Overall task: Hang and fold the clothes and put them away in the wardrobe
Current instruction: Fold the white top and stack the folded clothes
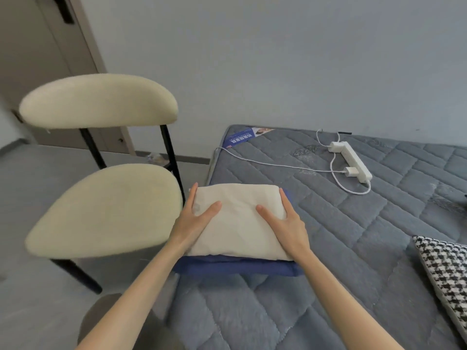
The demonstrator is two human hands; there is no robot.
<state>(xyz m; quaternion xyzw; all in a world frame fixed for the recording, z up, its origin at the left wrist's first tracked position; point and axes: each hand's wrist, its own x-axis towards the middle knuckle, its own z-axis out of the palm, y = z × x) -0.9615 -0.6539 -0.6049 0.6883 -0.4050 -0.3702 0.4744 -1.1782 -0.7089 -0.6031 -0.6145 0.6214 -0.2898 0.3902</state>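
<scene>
On the left edge of the mattress [353,236], just beside the chair [106,210], a folded cream garment [237,218] is lying squarely on top of a folded blue garment [237,267]. The two are forming one stack, which suggests both are meant to be carried together rather than in separate trips.

Both hands are bracketing this stack. The left hand [199,218] is gripping the left side and the right hand [285,218] the right side. Each thumb is pressing down on the cream top and each index finger is running along the side edge. The remaining fingers are hidden below the edge, so it cannot be confirmed whether they are reaching under the blue layer. This symmetric hold appears intended to keep the folds from sliding apart during a lift.

A power strip [352,159] and its cable [265,162] are lying further back on the mattress, well apart from the stack. A houndstooth fabric [444,269] is resting at the right edge.

No wardrobe is appearing in view, so the putting-away is judged not yet done.
</scene>
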